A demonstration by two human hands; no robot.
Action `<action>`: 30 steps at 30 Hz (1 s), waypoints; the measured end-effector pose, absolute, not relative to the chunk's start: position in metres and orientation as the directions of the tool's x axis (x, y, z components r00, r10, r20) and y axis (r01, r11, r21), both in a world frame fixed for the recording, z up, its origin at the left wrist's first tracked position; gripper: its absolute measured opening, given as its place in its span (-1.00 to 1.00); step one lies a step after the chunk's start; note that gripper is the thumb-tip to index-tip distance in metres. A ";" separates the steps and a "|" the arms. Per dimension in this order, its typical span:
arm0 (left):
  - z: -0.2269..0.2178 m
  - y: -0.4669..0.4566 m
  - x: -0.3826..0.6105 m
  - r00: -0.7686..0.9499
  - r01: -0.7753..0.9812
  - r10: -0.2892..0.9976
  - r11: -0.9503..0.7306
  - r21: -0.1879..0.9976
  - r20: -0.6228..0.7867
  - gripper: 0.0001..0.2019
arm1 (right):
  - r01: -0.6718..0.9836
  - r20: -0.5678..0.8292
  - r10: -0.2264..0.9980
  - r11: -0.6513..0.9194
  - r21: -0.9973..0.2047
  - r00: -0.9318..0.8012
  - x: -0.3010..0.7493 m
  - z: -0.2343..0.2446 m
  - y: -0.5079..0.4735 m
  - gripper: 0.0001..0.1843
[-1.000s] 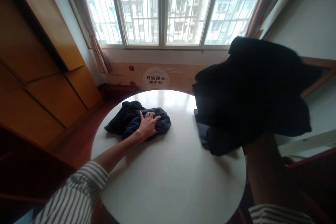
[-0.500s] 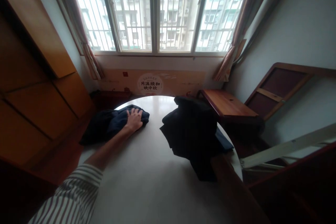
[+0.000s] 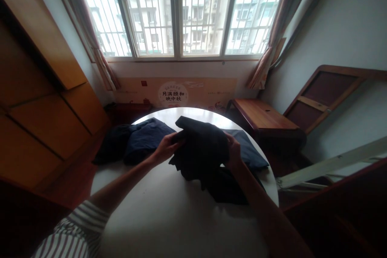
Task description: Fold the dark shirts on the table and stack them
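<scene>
Between my two hands a black garment is raised over the white round table, its lower folds hanging down toward the tabletop. My left hand is closed on its left edge, and my right hand grips its right side. What kind of garment it is, the dark folds do not show. At the table's left lies a pile of dark clothes, navy on the right and black on the left. A flat, folded dark blue-grey garment rests at the right, partly behind my right forearm.
A low wooden table stands beyond the right rim, with a wooden folding frame against the wall. Orange-brown cabinets rise at the left. A pale metal bar slants in from the right. Barred windows are ahead.
My left hand has left the clothes pile and moved right to grip the black garment. The garment has shifted left, showing more of the blue-grey one and my right hand.
</scene>
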State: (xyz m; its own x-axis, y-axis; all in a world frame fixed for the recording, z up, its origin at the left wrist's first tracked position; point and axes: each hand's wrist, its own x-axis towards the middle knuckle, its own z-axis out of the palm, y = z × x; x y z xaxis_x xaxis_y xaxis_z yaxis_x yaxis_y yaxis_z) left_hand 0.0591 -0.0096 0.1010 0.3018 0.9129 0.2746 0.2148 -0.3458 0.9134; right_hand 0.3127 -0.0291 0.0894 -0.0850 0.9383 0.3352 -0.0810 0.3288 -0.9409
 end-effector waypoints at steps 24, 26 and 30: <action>0.053 0.020 0.013 0.236 0.577 0.969 -0.199 0.792 0.072 -0.38 | 0.662 0.207 0.930 0.363 -0.655 -0.305 0.273 0.056 -0.031 -0.70; 0.053 0.019 0.015 0.289 0.618 0.955 -0.235 0.750 0.062 -0.46 | 0.640 0.241 0.922 0.385 -0.665 -0.304 0.275 0.061 -0.029 -0.73; 0.067 0.009 0.009 0.281 0.541 0.934 -0.346 0.767 0.222 -0.61 | 0.564 0.331 0.943 0.291 -0.773 -0.034 0.298 0.079 -0.026 -0.69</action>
State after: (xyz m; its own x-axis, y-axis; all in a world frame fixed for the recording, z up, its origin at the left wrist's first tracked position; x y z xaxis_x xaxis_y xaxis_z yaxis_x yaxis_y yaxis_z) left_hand 0.0094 0.0087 0.0674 0.2809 0.9336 0.2225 0.5413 -0.3455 0.7665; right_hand 0.2981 -0.0263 0.0788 -0.0340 0.9431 0.3308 0.5640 0.2914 -0.7727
